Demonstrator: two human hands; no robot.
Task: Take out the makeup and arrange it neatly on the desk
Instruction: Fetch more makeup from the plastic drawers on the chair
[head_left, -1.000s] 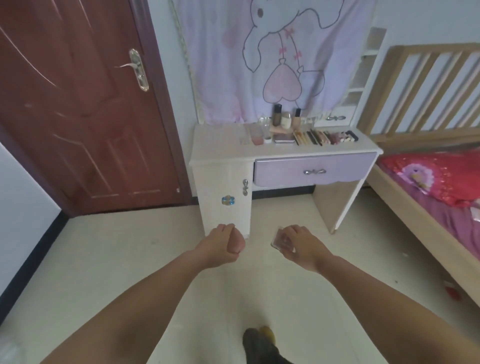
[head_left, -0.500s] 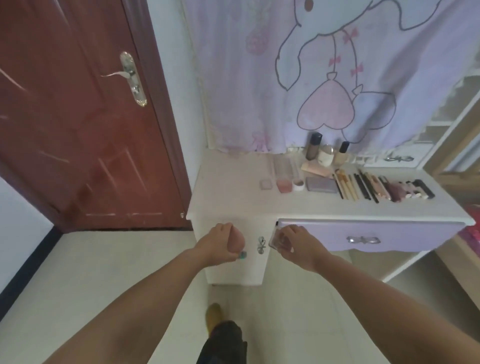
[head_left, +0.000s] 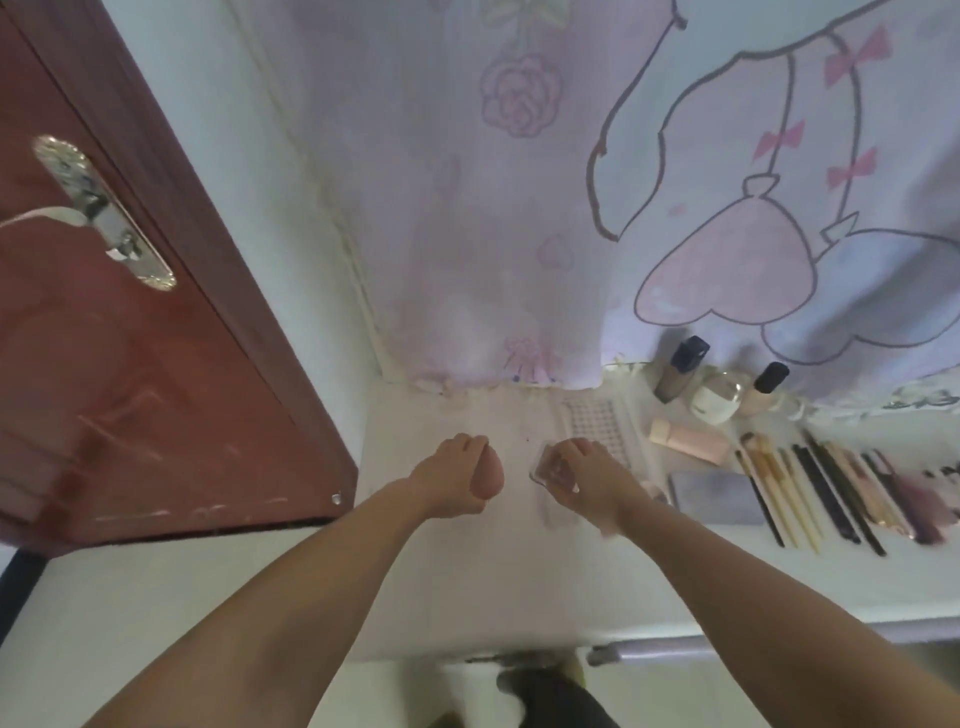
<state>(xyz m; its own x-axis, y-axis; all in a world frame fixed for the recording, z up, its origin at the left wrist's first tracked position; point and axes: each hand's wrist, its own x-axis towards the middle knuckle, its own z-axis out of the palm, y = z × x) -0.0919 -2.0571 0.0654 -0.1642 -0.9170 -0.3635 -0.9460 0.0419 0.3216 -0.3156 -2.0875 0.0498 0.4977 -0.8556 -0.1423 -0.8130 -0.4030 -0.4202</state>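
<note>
My left hand (head_left: 451, 480) is closed around a peach makeup sponge (head_left: 492, 472), held over the left part of the white desk (head_left: 415, 597). My right hand (head_left: 582, 475) grips a small clear case (head_left: 545, 464) with pink content, just left of the laid-out makeup. On the desk's right lie a clear lidded box (head_left: 597, 423), a pink tube (head_left: 688, 441), a grey palette (head_left: 714, 498) and a row of several brushes and pencils (head_left: 831, 493). Two foundation bottles (head_left: 680, 369) and a white jar (head_left: 717, 397) stand at the back.
A pink cartoon curtain (head_left: 519, 208) hangs on the wall behind the desk. A red-brown door (head_left: 104, 389) with a silver handle (head_left: 98, 213) is at the left. The purple drawer front (head_left: 649, 649) shows below the desk edge. My foot (head_left: 545, 696) is on the pale floor.
I have walked up to the desk; both hands, still holding the sponge and the clear case, are now over the desk top instead of in front of the cabinet.
</note>
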